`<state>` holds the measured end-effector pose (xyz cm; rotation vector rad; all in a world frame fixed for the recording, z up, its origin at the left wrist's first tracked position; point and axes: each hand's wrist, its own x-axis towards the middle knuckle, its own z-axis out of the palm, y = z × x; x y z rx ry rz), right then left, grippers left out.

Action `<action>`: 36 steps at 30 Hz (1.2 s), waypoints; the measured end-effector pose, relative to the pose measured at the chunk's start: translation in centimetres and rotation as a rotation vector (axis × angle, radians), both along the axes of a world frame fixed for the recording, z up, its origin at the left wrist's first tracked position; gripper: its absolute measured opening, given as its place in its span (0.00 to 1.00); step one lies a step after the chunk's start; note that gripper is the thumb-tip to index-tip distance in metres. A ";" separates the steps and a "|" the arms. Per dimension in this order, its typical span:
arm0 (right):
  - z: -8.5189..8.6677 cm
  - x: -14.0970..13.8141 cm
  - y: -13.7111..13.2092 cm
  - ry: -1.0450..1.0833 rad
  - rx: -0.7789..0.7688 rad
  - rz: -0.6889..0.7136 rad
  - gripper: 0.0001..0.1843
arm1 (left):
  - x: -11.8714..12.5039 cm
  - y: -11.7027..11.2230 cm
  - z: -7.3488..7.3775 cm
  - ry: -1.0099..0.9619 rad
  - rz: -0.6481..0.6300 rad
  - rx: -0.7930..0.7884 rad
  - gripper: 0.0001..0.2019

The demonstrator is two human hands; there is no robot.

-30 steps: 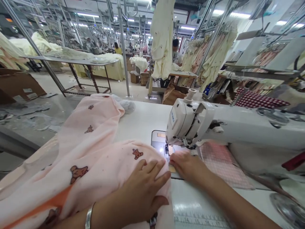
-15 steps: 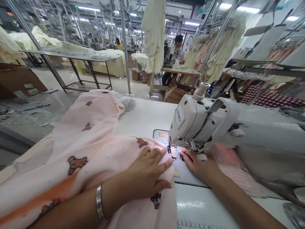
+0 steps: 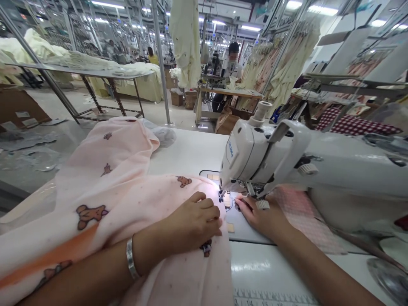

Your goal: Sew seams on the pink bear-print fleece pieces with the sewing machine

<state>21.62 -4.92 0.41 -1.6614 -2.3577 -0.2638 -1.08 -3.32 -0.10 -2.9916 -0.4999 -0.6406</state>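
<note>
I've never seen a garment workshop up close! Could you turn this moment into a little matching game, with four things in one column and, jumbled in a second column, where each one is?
Things
1. silver bangle
2. left hand
3. right hand
4. white sewing machine

Places
A. standing on the white table
B. close beside the presser foot
C. around the left wrist
D. resting on the pink teddy-print fabric

Right pairs: 1-C, 2-D, 3-B, 4-A
</note>
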 end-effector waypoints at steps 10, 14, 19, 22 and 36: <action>0.4 0.0 -0.2 -0.033 -0.099 -0.038 0.15 | 0.0 3.0 0.5 0.017 -0.006 0.028 0.10; 0.2 0.1 -0.3 -0.040 -0.116 -0.036 0.16 | 0.1 4.9 0.3 0.030 -0.013 -0.002 0.10; -0.4 0.6 -0.1 -0.013 -0.066 -0.002 0.11 | 0.4 5.2 0.5 0.079 0.024 -0.037 0.10; -0.4 0.8 -0.4 0.025 0.000 0.065 0.10 | 0.6 4.0 1.3 0.125 0.141 -0.139 0.10; -1.4 0.4 -0.3 0.028 0.225 0.186 0.13 | 1.5 6.6 0.6 0.047 0.264 -0.247 0.09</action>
